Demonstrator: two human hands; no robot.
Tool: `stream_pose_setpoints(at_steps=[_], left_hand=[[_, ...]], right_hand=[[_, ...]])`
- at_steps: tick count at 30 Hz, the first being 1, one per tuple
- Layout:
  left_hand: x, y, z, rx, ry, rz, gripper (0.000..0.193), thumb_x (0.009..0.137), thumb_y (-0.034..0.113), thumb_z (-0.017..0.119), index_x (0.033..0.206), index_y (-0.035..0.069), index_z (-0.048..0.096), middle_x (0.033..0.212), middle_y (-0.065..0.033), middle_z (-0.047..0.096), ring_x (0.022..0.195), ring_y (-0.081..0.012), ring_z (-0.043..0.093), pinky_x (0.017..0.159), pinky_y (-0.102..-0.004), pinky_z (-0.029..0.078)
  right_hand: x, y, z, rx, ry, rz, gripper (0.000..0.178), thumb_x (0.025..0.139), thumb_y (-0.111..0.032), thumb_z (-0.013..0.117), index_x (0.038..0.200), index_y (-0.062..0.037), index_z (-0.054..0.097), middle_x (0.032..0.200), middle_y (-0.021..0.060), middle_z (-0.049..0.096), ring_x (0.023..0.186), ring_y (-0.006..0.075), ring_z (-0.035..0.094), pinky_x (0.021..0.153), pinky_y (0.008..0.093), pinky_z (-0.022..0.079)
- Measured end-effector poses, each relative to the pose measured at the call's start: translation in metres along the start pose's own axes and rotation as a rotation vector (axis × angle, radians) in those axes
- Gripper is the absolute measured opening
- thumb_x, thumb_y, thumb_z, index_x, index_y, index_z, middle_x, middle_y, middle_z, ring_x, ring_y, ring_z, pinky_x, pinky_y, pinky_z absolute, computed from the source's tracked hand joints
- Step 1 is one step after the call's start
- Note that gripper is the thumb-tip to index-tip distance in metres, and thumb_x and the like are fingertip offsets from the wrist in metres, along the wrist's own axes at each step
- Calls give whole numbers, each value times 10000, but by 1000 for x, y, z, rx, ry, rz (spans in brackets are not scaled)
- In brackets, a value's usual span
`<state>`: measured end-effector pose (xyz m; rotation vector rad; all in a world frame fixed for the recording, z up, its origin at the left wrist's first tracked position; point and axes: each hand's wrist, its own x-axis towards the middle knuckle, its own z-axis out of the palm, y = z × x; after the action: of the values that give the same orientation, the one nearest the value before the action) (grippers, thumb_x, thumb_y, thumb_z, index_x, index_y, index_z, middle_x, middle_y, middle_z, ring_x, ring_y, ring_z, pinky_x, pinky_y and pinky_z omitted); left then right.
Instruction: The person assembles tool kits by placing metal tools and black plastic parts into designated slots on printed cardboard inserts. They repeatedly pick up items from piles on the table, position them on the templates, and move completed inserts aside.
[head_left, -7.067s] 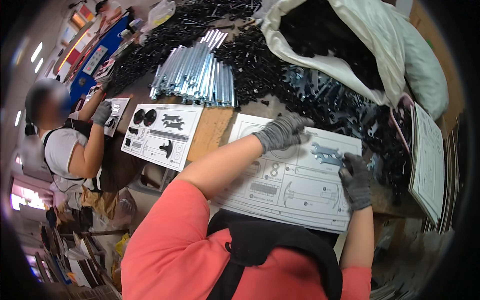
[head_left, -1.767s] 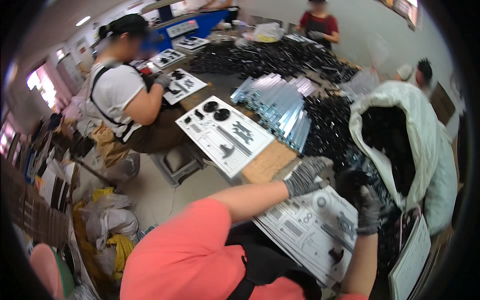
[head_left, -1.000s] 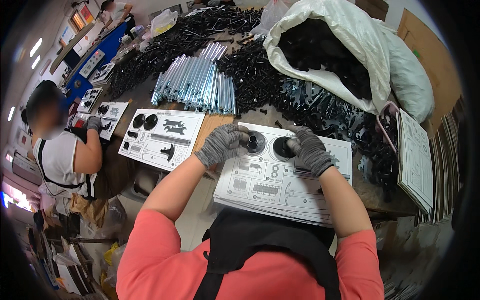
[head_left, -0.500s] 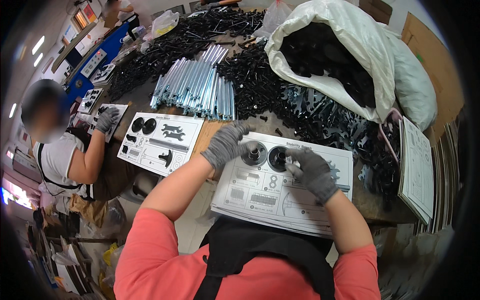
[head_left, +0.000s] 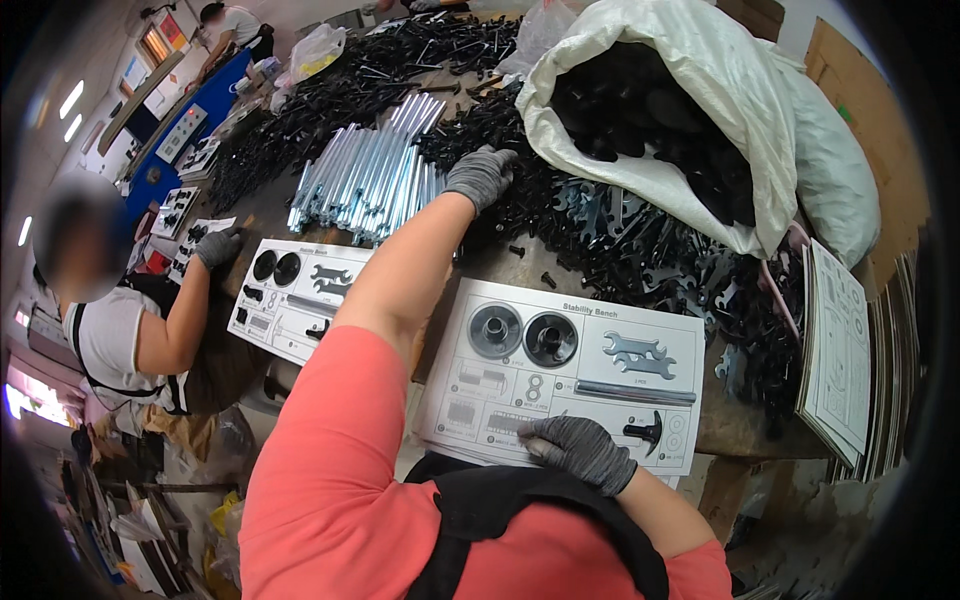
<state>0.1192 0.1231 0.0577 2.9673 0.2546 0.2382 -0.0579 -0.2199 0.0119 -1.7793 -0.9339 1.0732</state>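
Note:
My left hand (head_left: 482,178), in a grey knit glove, reaches far out over the pile of black bolts (head_left: 505,222), beside the bundle of shiny metal tubes (head_left: 365,170). Its fingers look slightly apart, their tips partly lost among the dark pieces. My gloved right hand (head_left: 580,452) rests low on the printed layout sheet (head_left: 575,300), fingers curled together; what they pinch, if anything, is hidden. On the sheet lie two round black caps (head_left: 550,340), two flat wrenches (head_left: 640,348), a metal rod (head_left: 635,392) and a black T-shaped knob (head_left: 648,431).
A white woven sack (head_left: 690,80) of black parts leans at the back right, above loose wrenches (head_left: 670,240). Stacked printed sheets (head_left: 835,340) stand at the right. A second layout sheet (head_left: 265,325) lies left, near a co-worker's gloved hand (head_left: 218,245).
My left hand has left the black caps and moved up and away to the bolt pile. My right hand has drawn back toward me, uncovering the wrenches, rod and T-shaped knob.

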Motion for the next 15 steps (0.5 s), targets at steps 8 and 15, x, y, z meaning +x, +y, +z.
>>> stream_pose_setpoints(at_steps=[8,15], left_hand=[[37,17,1,453,-184,147,351,832,67,461,1173,118,529,967,-154,642,883,-329,643,686,-442,531],[23,7,1,589,-165,206,263,872,135,425,1091,92,564,942,-130,652,874,-300,648,682,-429,529]], right_hand=[[1,3,-2,21,5,-92,338,899,-316,530,1091,-54,624,997,156,648,958,297,615,843,355,478],[1,-1,-2,-40,26,-114,302,875,-236,580,1081,-19,625,921,132,673,874,220,648,808,314,491]])
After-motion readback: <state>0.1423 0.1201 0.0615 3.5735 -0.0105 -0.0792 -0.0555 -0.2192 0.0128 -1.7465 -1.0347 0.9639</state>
